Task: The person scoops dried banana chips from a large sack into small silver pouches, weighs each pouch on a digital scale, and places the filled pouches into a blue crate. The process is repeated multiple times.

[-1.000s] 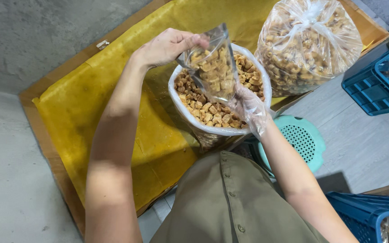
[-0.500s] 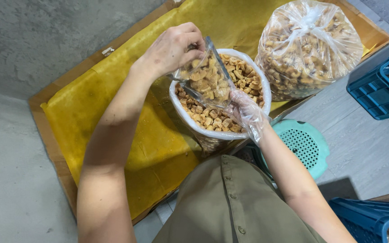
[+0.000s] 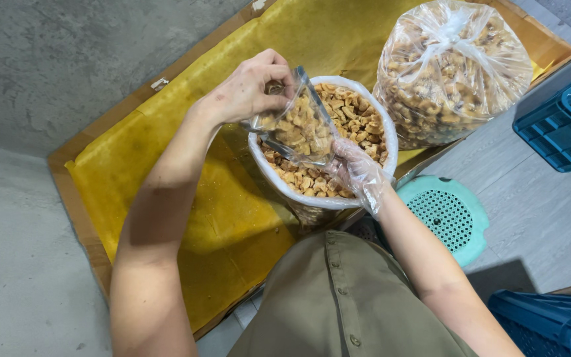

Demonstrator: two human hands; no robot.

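Two hands are engaged above the open sack (image 3: 275, 173) of brown chunks: a clear pouch (image 3: 301, 129) is pinched at its top by the left hand (image 3: 254, 89) and gripped from below by the gloved right hand (image 3: 358, 173).

The yellow sheet (image 3: 166, 165) at the left of the frame lies bare, so hands can pass there. The tied bag (image 3: 454, 73) at upper right and the open bag (image 3: 325, 198) in the middle block the way.
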